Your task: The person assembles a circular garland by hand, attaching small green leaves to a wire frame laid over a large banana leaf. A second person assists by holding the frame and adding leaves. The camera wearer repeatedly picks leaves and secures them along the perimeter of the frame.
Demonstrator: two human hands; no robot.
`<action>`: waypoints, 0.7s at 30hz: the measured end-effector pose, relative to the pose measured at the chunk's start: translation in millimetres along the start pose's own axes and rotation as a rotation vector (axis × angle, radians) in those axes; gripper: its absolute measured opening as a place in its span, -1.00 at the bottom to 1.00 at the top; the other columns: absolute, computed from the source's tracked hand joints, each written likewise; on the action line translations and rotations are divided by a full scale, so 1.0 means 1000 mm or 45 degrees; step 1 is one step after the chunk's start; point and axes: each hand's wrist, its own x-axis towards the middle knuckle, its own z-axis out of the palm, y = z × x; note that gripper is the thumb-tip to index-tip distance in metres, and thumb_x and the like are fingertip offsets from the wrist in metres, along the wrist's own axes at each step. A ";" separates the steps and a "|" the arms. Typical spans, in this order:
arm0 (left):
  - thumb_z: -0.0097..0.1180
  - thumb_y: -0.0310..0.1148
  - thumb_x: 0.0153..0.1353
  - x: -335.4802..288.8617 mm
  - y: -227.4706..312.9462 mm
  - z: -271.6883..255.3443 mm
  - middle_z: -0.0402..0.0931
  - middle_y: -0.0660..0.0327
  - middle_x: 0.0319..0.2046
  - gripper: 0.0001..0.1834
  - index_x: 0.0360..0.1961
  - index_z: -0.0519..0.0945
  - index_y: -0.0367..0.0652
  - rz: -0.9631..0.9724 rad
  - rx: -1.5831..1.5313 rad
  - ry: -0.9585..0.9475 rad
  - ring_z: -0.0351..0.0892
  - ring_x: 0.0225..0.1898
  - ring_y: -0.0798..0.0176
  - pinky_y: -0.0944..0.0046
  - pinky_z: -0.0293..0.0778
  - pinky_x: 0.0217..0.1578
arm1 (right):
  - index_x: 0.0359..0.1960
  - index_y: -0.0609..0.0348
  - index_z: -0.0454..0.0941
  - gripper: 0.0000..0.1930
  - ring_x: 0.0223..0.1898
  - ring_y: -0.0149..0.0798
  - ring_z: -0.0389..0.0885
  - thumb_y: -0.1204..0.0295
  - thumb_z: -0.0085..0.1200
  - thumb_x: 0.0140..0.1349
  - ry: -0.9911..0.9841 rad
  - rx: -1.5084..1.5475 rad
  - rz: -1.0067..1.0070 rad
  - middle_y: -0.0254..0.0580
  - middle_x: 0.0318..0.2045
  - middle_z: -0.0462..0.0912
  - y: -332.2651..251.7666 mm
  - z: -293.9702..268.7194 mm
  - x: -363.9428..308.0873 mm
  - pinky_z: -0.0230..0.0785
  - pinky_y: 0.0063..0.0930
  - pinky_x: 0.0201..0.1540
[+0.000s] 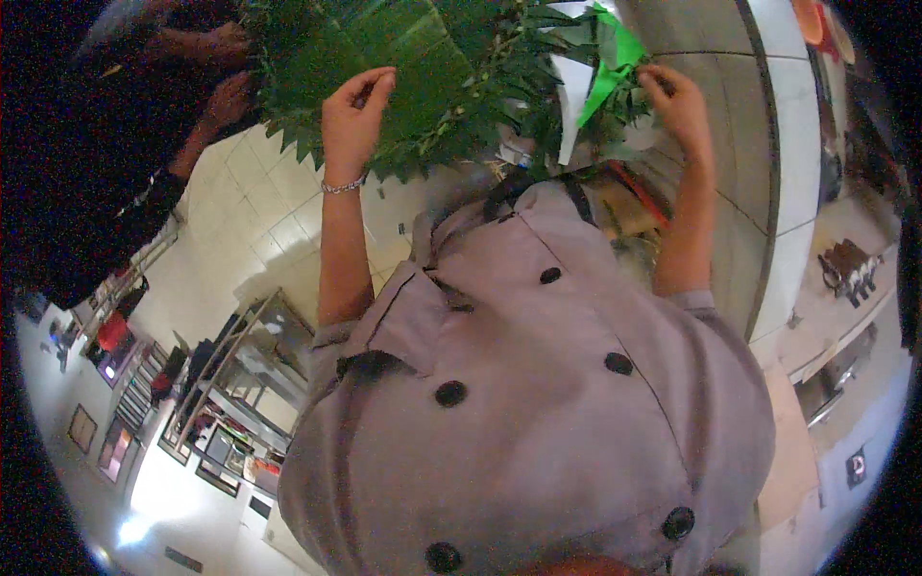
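A broad green leaf piece (pixel 384 43) with a jagged, pointed leaf border (pixel 451 120) spreads across the top of the view. Over its lower left part is my left hand (pixel 351 125), thumb and forefinger pinched together; whatever lies between them is too small to name. My right hand (pixel 680 108) is at the right, fingers closed at the tips beside a bright green sheet (pixel 615 60) and some dark leafy bits. Whether it grips the sheet or a leaf I cannot tell. A white pointed piece (pixel 573 91) lies against the green sheet.
At the left a person in dark clothing has one hand (pixel 229 96) at the leaf edge. A tiled ledge (pixel 783 125) runs down the right side, with orange containers (pixel 816 24) beyond it. Shelving (pixel 259 355) stands at the lower left over a tiled floor (pixel 254 192).
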 end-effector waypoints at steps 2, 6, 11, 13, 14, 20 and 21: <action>0.23 -0.31 0.29 -0.016 -0.020 -0.010 0.65 0.35 -0.36 -0.76 -0.12 0.71 -0.23 -0.058 -0.019 0.006 0.50 -0.36 0.57 0.48 0.42 -0.34 | -0.06 0.16 0.67 -0.72 -0.22 -0.23 0.67 0.29 0.17 0.28 -0.253 -0.123 -0.030 -0.08 -0.17 0.72 -0.009 0.023 -0.015 0.47 -0.39 -0.11; 0.21 -0.32 0.31 -0.059 -0.022 -0.015 0.66 0.32 -0.27 -0.75 -0.09 0.69 -0.26 -0.236 -0.111 0.001 0.53 -0.28 0.52 0.46 0.45 -0.24 | -0.07 0.08 0.67 -0.73 -0.21 -0.10 0.69 0.29 0.18 0.24 -0.662 -0.155 -0.111 -0.05 -0.16 0.71 -0.042 0.083 -0.048 0.49 -0.30 -0.12; 0.19 -0.29 0.33 -0.102 -0.036 -0.005 0.68 0.25 -0.27 -0.73 -0.09 0.69 -0.24 -0.330 -0.072 -0.181 0.56 -0.29 0.45 0.41 0.48 -0.21 | -0.13 0.00 0.67 -0.75 -0.24 0.00 0.67 0.26 0.18 0.18 -0.821 -0.414 -0.569 -0.12 -0.24 0.70 -0.051 0.150 -0.082 0.52 -0.14 -0.22; 0.21 -0.27 0.32 -0.121 -0.058 0.004 0.68 0.24 -0.29 -0.74 -0.11 0.70 -0.22 -0.279 -0.178 -0.177 0.56 -0.32 0.44 0.40 0.48 -0.25 | -0.16 -0.02 0.67 -0.76 -0.25 0.01 0.66 0.25 0.17 0.16 -0.754 -0.426 -0.712 -0.14 -0.28 0.69 -0.054 0.164 -0.095 0.52 -0.11 -0.26; 0.21 -0.26 0.31 -0.128 -0.065 0.005 0.68 0.24 -0.30 -0.74 -0.12 0.71 -0.23 -0.262 -0.117 -0.185 0.55 -0.33 0.44 0.39 0.48 -0.26 | -0.19 -0.04 0.65 -0.80 -0.26 -0.02 0.67 0.26 0.14 0.18 -0.823 -0.562 -0.649 -0.17 -0.29 0.68 -0.058 0.170 -0.099 0.53 -0.12 -0.30; 0.22 -0.20 0.29 -0.160 -0.083 0.004 0.67 0.22 -0.39 -0.70 -0.18 0.71 -0.25 -0.261 -0.064 -0.182 0.53 -0.40 0.45 0.38 0.47 -0.34 | -0.34 -0.02 0.66 -0.78 -0.37 0.06 0.68 0.14 0.14 0.16 -0.870 -0.777 -0.600 -0.08 -0.45 0.68 -0.079 0.177 -0.110 0.53 -0.04 -0.34; 0.22 -0.20 0.29 -0.160 -0.087 0.004 0.67 0.22 -0.39 -0.70 -0.19 0.70 -0.25 -0.241 -0.072 -0.199 0.53 -0.40 0.45 0.38 0.47 -0.34 | -0.36 -0.01 0.67 -0.76 -0.38 0.07 0.69 0.13 0.14 0.15 -0.860 -0.830 -0.544 -0.06 -0.45 0.68 -0.074 0.184 -0.111 0.53 -0.04 -0.35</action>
